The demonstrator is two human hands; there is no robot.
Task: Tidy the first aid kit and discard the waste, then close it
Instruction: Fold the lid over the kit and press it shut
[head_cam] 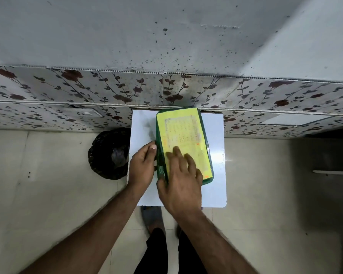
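One white tabletop (216, 184) carries the green kit (183, 135), lid down. Black bin (109, 153) stands just left. Right hand (181, 182) lies flat on the lid; left hand (143, 165) clasps its edge. Kit judged rigid, light; best held by both long sides.

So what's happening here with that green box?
A person is handling a green first aid box on a small white table. The lid with the yellow label looks down. The right hand lies flat on top, while the left hand grips the left side. A dark bin stands left of the table.
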